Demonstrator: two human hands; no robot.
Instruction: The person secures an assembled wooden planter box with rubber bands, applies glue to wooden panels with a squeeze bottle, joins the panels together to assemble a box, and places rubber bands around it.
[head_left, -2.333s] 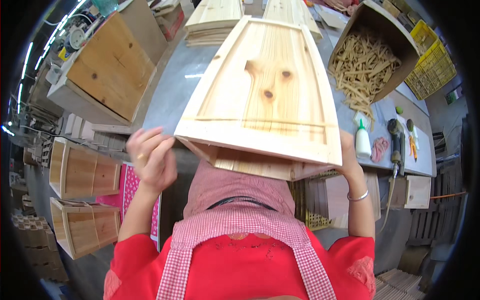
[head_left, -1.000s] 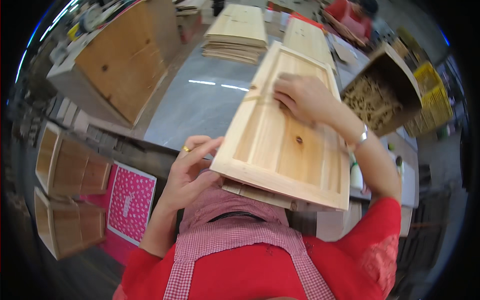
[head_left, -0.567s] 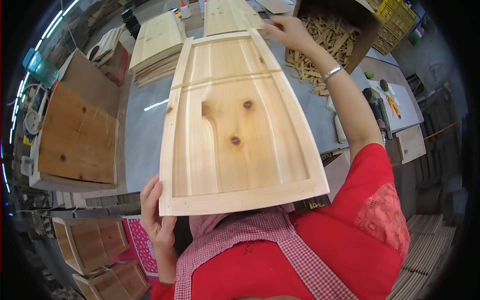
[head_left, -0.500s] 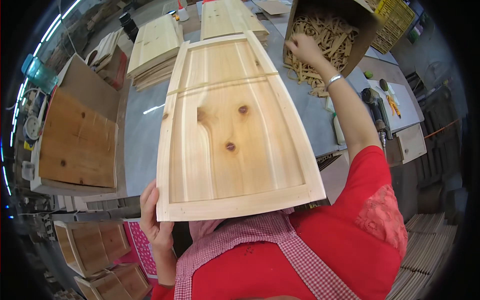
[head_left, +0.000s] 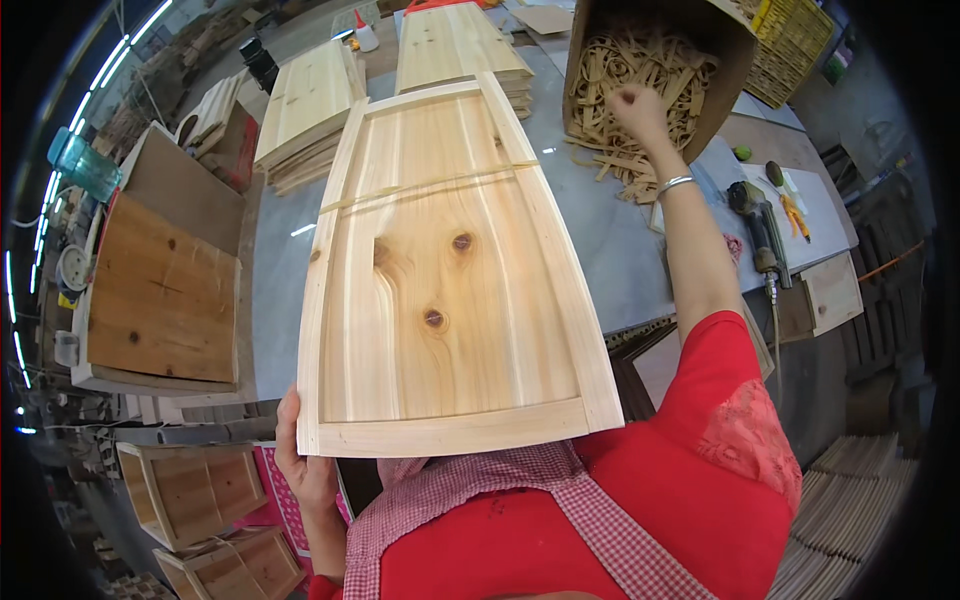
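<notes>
In front of me tilts a shallow pale wooden box (head_left: 500,330), its recessed, knotty panel facing up. A tan rubber band (head_left: 430,185) stretches across its upper part. My left hand (head_left: 305,465) grips the near left corner, thumb and fingers partly hidden by the wood. At the far right, my right hand (head_left: 640,112) reaches into a brown cardboard box (head_left: 738,70) lying open toward me. Many loose rubber bands (head_left: 645,60) fill it and spill onto the table. The right fingers are curled closed over the bands; what they hold is too small to make out.
Stacks of wooden panels (head_left: 310,95) stand at the back of the grey table (head_left: 275,300). To the right lies a power tool (head_left: 760,235) with a hose, near orange-handled pliers (head_left: 797,218). A wooden crate (head_left: 165,290) is at left. Banded wooden boxes (head_left: 200,490) sit lower left.
The wooden box has shifted slightly left and nearer to me. My right hand has moved right and down, deeper over the rubber bands. The left hand keeps its grip.
</notes>
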